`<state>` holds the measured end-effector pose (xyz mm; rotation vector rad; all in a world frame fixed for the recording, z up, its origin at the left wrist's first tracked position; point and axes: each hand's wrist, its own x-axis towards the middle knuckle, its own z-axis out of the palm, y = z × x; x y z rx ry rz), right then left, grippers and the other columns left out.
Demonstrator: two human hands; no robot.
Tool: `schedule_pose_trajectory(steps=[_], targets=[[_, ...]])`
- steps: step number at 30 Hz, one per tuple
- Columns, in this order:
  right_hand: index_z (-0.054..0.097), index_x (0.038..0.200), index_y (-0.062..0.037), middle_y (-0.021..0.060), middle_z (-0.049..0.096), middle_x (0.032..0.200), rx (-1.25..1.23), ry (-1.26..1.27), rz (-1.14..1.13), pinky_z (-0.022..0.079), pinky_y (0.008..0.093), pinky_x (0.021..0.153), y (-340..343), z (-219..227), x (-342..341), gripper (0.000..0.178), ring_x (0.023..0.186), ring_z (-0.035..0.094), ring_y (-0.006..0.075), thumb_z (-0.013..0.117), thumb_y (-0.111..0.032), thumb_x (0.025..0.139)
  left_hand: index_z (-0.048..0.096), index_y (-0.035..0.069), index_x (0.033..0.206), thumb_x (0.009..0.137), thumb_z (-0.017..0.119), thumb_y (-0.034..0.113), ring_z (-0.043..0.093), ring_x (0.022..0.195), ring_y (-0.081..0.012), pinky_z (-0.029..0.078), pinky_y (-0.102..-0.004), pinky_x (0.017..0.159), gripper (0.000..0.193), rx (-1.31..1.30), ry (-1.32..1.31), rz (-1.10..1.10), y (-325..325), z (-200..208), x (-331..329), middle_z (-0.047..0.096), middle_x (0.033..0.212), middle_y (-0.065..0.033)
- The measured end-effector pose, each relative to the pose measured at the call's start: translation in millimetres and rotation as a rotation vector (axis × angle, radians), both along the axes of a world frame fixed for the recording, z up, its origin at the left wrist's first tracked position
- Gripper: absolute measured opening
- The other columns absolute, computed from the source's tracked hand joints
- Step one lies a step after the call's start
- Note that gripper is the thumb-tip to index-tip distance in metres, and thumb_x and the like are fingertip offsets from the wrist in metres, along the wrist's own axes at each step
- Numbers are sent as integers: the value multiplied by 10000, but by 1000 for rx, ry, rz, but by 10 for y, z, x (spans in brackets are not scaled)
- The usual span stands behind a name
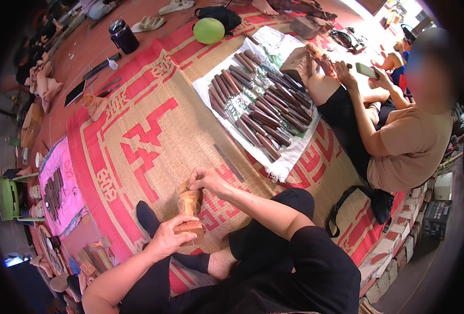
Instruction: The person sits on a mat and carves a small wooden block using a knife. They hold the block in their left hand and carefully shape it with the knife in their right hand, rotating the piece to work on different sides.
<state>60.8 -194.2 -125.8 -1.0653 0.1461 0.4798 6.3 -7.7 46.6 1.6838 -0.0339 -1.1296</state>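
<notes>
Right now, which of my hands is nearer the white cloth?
Right: your right hand is left and short of the white cloth; your left hand, farther back, holds the wooden carving.

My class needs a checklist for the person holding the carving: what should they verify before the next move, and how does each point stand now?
1. Left hand grips the lower end of the wooden carving: ok.
2. Right hand is at the carving's upper end: ok.
3. Right fingers hold a tool: cannot tell; too small.
4. All dark tools lie on one cloth: not ok; many are on the white cloth, others on the pink cloth.
5. Co-worker sits apart from the carving: ok.
</notes>
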Motion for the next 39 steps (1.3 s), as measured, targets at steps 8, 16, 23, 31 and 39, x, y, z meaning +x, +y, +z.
schedule_pose_trajectory(steps=[8,16,23,31,39], targets=[[586,734,-43,43,614,687,-306,-105,-9,449,287,590,45,-121,14,171,658,565,131,740,-117,726,575,73,1186,832,652,66,574,944,-94,477,-235,799,363,13,55,25,-45,26,40,637,1040,-30],[533,738,-29,88,622,658,-408,127,-199,494,344,623,-33,-25,177,201,664,607,182,708,-127,760,574,58,1170,834,652,56,574,923,-101,473,-242,803,344,-13,11,22,-102,38,-2,640,1053,-45],[553,742,-40,85,660,801,-71,-65,-38,486,290,727,77,-214,125,144,795,618,164,695,-19,739,564,50,1166,840,652,72,569,952,-123,464,-255,831,338,-26,78,170,-49,22,135,624,1062,-58],[546,720,-33,110,690,814,-299,5,-159,497,306,611,-24,-143,209,160,662,615,169,705,-49,731,568,52,1169,844,648,71,568,959,-108,464,-253,837,335,41,49,-8,-115,91,90,625,1088,-51],[559,719,-47,100,672,790,-446,-142,-40,499,311,641,136,-133,155,156,715,617,175,706,4,720,592,62,1153,830,649,54,582,961,-105,480,-255,842,329,-25,72,71,-132,22,132,640,1049,-33]])
